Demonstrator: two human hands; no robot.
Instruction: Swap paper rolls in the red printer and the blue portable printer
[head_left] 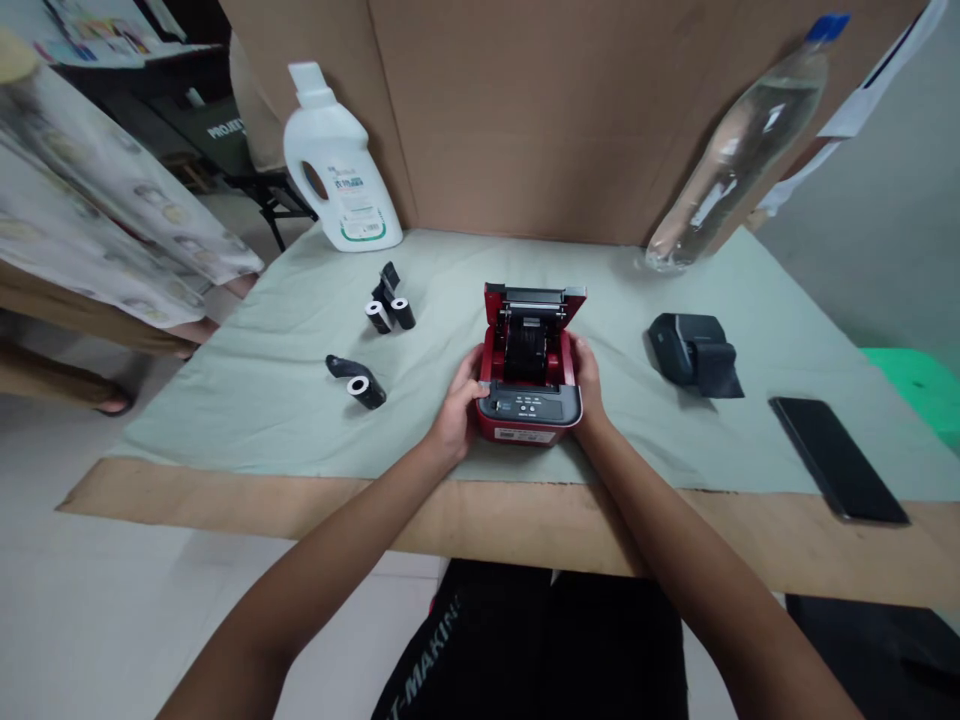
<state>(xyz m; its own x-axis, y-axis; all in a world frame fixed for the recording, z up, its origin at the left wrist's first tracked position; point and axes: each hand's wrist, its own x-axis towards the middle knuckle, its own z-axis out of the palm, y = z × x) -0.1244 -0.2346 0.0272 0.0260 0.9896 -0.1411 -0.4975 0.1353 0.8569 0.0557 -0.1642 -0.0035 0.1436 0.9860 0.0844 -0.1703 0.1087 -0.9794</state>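
Note:
A red and black receipt printer (528,408) stands on the green cloth in front of me, its lid (534,298) raised. Inside its bay a dark paper roll (525,345) shows. My left hand (456,410) clasps the printer's left side, thumb on the front corner. Along the right side my right hand (589,385) is wrapped, its fingertips partly hidden. To the left lie several small black paper rolls with white cores: one roll (366,391) closer to me and a pair (390,314) farther back, with loose dark strips beside them.
A white jug (341,170) stands at the back left, and a clear bottle (742,160) leans at the back right against cardboard (517,120). On the right are a small black printer (690,350) with dark paper out and a phone (838,458). People stand at left.

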